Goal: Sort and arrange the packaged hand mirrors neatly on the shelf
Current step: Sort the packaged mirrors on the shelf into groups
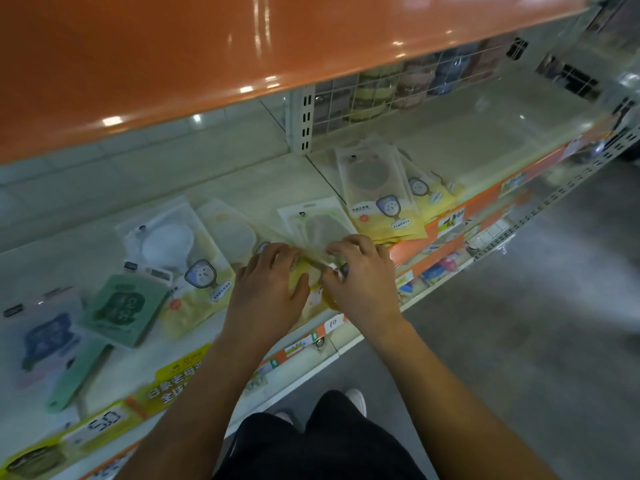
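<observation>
White shelf under an orange board holds the packaged mirrors. Both hands meet on a fanned bundle of mirror packs near the front edge: left hand lies fairly flat on it, right hand curls its fingers, pinching the packs. Price tags read "10" and "50". A neater mirror stack lies just right.

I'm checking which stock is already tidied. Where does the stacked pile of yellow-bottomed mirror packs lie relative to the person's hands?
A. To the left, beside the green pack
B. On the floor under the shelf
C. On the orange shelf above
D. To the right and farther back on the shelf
D: the stacked pile of yellow-bottomed packs lies right of and behind the left hand and right hand, which handle another pack on the shelf.
</observation>
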The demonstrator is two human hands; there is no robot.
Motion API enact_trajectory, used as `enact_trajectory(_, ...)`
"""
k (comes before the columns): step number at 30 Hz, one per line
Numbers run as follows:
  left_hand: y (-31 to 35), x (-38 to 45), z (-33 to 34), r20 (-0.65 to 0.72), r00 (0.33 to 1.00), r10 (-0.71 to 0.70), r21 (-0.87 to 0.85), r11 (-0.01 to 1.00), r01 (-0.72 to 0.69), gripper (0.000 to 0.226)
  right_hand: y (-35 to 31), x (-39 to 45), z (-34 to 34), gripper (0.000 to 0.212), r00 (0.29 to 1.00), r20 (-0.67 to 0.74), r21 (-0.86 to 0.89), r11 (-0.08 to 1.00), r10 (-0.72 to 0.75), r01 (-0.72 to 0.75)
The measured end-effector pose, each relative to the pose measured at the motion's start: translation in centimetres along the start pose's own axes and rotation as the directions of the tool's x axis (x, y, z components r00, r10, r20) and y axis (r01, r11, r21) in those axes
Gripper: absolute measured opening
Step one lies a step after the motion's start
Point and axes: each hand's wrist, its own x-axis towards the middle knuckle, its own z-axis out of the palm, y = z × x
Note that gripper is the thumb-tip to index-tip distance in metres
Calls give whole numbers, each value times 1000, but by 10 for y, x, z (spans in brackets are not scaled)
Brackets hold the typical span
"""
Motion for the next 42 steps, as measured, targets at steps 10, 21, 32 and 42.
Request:
enact_trajectory(10,23,25,12,8,996,-86,-29,996,86,44,22,38,-16,33,999,-46,27,1000,-11,13)
enact_trajectory(21,47,53,20,27,958,-286,2,958,287,40,52,115,-29,42,997,-69,27,1000,14,-12)
enact_trajectory(32,58,60,35,-114,933,-341,99,931,352,35,67,139,-23,51,970,215,-25,992,-115,123)
enact_trajectory(42,70,61,43,-164,906,-390,127,903,411,40,63,125,-25,42,933,113,125,937,-341,327)
